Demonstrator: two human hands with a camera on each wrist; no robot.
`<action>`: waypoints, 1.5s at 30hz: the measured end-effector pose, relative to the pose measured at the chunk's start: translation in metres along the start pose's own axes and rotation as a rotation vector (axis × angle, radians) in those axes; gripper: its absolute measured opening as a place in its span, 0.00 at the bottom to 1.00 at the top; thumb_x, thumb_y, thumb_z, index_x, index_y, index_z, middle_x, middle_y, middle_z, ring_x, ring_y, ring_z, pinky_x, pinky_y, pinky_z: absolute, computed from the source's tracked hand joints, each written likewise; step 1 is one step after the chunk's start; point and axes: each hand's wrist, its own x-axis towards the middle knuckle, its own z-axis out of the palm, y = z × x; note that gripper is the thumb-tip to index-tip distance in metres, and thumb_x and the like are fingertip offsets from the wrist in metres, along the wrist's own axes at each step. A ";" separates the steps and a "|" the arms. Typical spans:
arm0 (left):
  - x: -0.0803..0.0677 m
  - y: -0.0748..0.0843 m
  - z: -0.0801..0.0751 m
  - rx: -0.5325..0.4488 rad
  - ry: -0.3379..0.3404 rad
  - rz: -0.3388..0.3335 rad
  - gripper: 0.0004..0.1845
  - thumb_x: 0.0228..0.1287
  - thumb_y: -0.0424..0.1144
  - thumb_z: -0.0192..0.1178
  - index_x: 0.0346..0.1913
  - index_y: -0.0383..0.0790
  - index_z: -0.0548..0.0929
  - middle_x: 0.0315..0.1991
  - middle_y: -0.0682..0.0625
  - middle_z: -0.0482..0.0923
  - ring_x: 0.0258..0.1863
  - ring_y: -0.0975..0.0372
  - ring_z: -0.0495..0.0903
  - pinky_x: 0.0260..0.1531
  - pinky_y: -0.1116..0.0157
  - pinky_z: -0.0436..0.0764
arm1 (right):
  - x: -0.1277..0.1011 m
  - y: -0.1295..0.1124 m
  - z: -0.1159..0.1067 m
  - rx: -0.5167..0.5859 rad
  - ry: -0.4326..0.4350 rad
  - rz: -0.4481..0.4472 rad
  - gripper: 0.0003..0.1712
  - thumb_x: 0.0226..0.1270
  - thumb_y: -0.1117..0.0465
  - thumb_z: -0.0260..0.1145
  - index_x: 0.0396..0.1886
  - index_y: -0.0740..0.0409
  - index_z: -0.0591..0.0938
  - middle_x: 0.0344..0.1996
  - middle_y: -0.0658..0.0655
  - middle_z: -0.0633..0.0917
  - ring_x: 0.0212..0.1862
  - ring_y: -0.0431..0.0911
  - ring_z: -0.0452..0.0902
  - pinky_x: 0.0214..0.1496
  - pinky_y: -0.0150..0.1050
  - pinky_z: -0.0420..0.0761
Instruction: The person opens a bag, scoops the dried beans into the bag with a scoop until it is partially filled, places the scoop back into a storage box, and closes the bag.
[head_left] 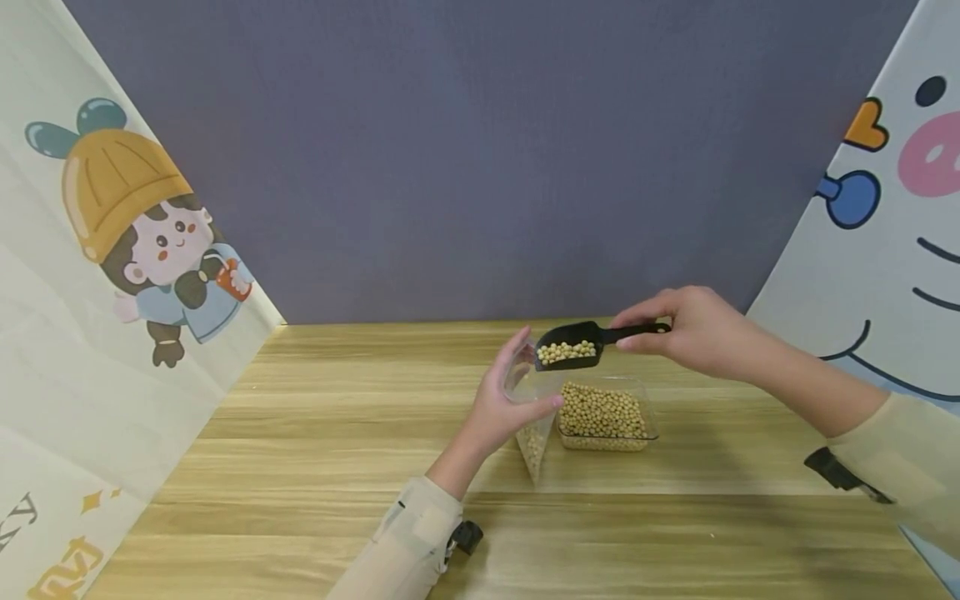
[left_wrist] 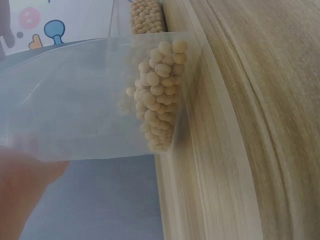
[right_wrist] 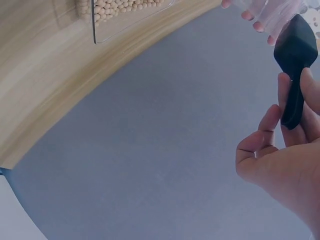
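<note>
My left hand grips a clear plastic bag by its upper part and keeps its mouth spread. Soybeans fill the bag's lower end, which hangs close to the wooden table. By its handle, my right hand pinches a black scoop between thumb and fingers. More soybeans lie in the scoop, whose front edge is at the bag's mouth. To the right of the bag stands a clear plastic box of soybeans, below the scoop in the head view.
The wood-grain table runs back to a grey-blue panel. White side panels with cartoon prints rise at left and right. A black strap piece hangs from the right sleeve.
</note>
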 end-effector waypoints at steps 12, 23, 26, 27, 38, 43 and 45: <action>-0.001 0.000 0.001 0.008 -0.018 -0.014 0.59 0.58 0.43 0.79 0.86 0.42 0.54 0.77 0.44 0.67 0.79 0.48 0.64 0.84 0.45 0.61 | 0.001 -0.003 -0.004 -0.060 -0.005 -0.017 0.19 0.70 0.50 0.75 0.58 0.47 0.91 0.56 0.60 0.91 0.57 0.57 0.84 0.48 0.53 0.84; -0.001 -0.002 0.002 -0.009 -0.024 0.036 0.57 0.59 0.47 0.80 0.86 0.47 0.56 0.73 0.37 0.70 0.75 0.36 0.65 0.83 0.43 0.63 | -0.001 -0.008 -0.010 -0.101 0.006 -0.018 0.19 0.68 0.50 0.77 0.56 0.48 0.92 0.52 0.57 0.92 0.49 0.51 0.83 0.39 0.41 0.77; -0.001 -0.003 0.002 -0.013 -0.025 0.039 0.57 0.59 0.47 0.80 0.85 0.48 0.56 0.72 0.36 0.69 0.74 0.34 0.65 0.83 0.44 0.64 | -0.001 -0.009 -0.011 -0.108 0.007 -0.017 0.19 0.68 0.49 0.77 0.56 0.47 0.92 0.52 0.57 0.92 0.47 0.49 0.82 0.38 0.41 0.75; -0.001 -0.003 0.002 -0.012 -0.024 0.039 0.57 0.59 0.47 0.80 0.85 0.48 0.56 0.72 0.37 0.70 0.74 0.35 0.65 0.83 0.44 0.64 | -0.001 -0.009 -0.012 -0.106 0.009 -0.018 0.19 0.68 0.49 0.77 0.56 0.47 0.92 0.52 0.57 0.92 0.47 0.49 0.82 0.38 0.41 0.75; -0.002 -0.004 0.001 -0.002 0.008 0.058 0.56 0.57 0.42 0.80 0.85 0.45 0.58 0.72 0.35 0.71 0.72 0.41 0.70 0.82 0.42 0.66 | -0.015 0.012 -0.020 -0.101 0.050 0.047 0.19 0.71 0.48 0.75 0.58 0.46 0.91 0.55 0.60 0.90 0.50 0.51 0.82 0.39 0.41 0.74; -0.003 -0.002 0.002 -0.014 0.010 0.055 0.56 0.58 0.38 0.79 0.85 0.44 0.57 0.72 0.38 0.71 0.72 0.40 0.69 0.83 0.41 0.64 | -0.022 0.034 -0.019 -0.112 0.045 0.116 0.22 0.71 0.49 0.75 0.60 0.53 0.90 0.56 0.66 0.90 0.40 0.50 0.76 0.32 0.40 0.68; -0.003 -0.002 0.002 -0.019 0.006 0.055 0.56 0.58 0.38 0.79 0.85 0.44 0.57 0.72 0.38 0.71 0.73 0.38 0.68 0.83 0.41 0.63 | -0.024 0.042 -0.016 -0.115 0.036 0.141 0.22 0.71 0.50 0.74 0.60 0.56 0.89 0.56 0.68 0.90 0.36 0.48 0.72 0.29 0.39 0.65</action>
